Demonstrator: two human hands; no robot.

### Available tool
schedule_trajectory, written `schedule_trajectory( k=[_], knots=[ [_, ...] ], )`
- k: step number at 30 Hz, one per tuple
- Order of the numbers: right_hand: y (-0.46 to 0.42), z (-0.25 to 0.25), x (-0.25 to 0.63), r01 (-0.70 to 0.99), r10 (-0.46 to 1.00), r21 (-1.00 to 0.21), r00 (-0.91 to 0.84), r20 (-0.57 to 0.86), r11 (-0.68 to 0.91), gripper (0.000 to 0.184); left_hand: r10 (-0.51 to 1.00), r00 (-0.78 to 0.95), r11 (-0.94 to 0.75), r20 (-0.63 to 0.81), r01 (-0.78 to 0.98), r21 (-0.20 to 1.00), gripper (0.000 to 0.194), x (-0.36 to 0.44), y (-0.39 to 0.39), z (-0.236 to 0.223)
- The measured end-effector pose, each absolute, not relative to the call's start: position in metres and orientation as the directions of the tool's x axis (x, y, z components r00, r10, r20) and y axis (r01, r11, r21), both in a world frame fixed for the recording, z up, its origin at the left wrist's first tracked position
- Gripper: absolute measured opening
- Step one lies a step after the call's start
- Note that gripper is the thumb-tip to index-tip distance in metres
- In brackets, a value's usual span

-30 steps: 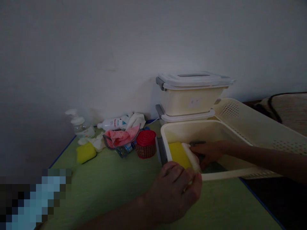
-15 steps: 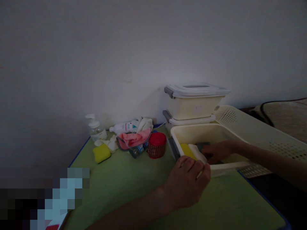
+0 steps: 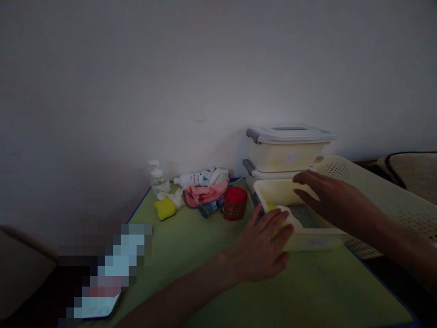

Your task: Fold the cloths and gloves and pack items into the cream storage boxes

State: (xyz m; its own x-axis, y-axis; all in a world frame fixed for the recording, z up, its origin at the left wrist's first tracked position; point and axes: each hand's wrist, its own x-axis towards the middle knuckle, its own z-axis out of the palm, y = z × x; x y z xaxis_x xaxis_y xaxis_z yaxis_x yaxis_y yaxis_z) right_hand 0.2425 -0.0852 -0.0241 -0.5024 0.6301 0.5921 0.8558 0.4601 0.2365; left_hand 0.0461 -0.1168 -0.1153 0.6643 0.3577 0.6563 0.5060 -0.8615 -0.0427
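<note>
Now that the right hand (image 3: 327,193) has risen from the open bin (image 3: 312,231), fingers parted, the white cloth (image 3: 291,217) lies released inside beside the yellow sponge (image 3: 271,207); the left hand (image 3: 261,250) is spread at the near corner.

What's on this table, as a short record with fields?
left hand: fingers extended, at open bin's near-left corner
right hand: over the bin, apparently empty
bin contents: yellow item, white item, grey-green item
behind bin: lidded box atop another box
left of bin: red item, pink cloth, pump bottle, yellow sponge
</note>
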Motion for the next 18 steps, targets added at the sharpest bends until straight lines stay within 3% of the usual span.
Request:
schedule_trajectory(
  k=[3,6,8,12,18],
  knots=[
    [-0.117,-0.019,0.207,0.799,0.479,0.213,-0.525,0.703,0.562,0.011,0.479,0.550,-0.786,0.684,0.615,0.056,0.037,0.013,-0.100,-0.123],
    [-0.138,-0.037,0.179,0.637,0.343,0.222,-0.638,0.689,0.738,0.017,0.716,0.223,-0.556,0.661,0.755,0.347,0.034,-0.029,-0.072,-0.140],
    [-0.144,-0.056,0.163,0.554,0.295,0.234,-0.701,0.650,0.799,0.021,0.809,0.066,-0.397,0.583,0.794,0.461,0.040,-0.055,-0.056,-0.153],
    [-0.135,-0.096,0.135,0.501,0.346,0.154,-0.758,0.552,0.852,0.021,0.873,0.183,-0.407,0.451,0.784,0.469,0.044,-0.083,-0.043,-0.176],
    [-0.110,-0.143,0.115,0.530,0.506,-0.064,-0.757,0.413,0.846,0.016,0.823,0.191,-0.484,0.534,0.729,0.485,0.016,-0.079,-0.054,-0.176]
  ],
)
